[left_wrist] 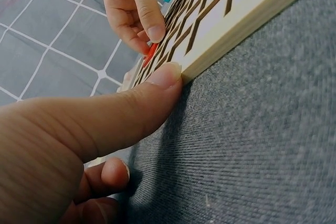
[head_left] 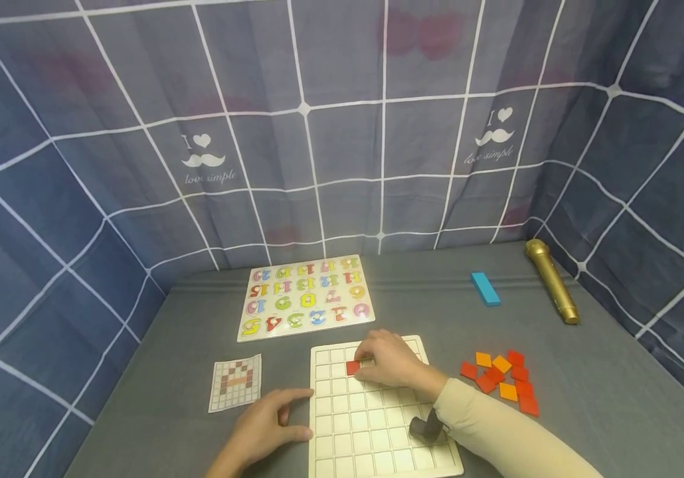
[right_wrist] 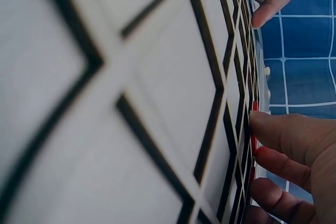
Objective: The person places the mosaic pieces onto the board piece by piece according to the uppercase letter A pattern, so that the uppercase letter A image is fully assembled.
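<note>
One red tile (head_left: 352, 368) sits at a cell near the far edge of the wooden grid board (head_left: 360, 443), pinched between the right hand's (head_left: 390, 360) thumb and finger, while the left hand's (head_left: 265, 425) extended fingertips touch the board's left edge. Visible cells elsewhere are bare and loose red and orange tiles (head_left: 524, 389) lie alongside, so work looks barely begun, though the right hand may hide another piece.

Free: between number puzzle board (head_left: 282, 331) and blue block (head_left: 486, 289) | Blocked: right sleeve (head_left: 491, 418) — over lower right of grid board (head_left: 350, 425); left hand (head_left: 273, 419) — at left edge | Beyond sleeve: loose tiles (head_left: 486, 384)
</note>
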